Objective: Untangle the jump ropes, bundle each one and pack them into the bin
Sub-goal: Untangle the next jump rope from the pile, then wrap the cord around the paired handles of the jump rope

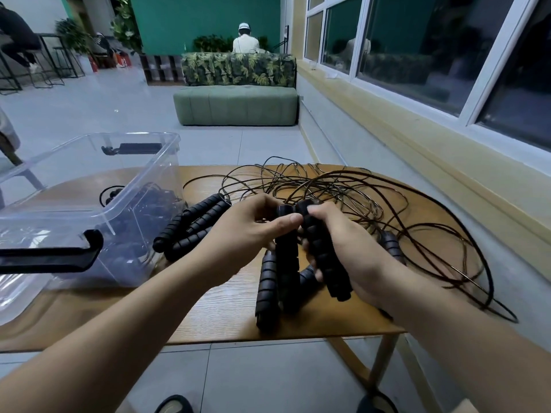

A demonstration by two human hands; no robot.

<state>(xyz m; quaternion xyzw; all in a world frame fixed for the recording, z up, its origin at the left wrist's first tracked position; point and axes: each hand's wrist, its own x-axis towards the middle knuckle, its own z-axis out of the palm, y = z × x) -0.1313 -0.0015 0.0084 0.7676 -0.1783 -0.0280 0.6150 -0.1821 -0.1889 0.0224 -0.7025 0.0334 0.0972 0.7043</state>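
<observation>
A tangle of thin black jump rope cords sprawls over the right half of the wooden table. My left hand grips the top of one black ribbed handle. My right hand grips a second ribbed handle beside it, both held upright just above the table. More handles lie loose: a group next to the bin, one below my hands, one at the right. The clear plastic bin stands at the left with dark bundled ropes inside.
The bin's black latch handle faces me. The table's front edge runs just under my forearms. A wall with windows lies close on the right. A green sofa and a seated person are far behind.
</observation>
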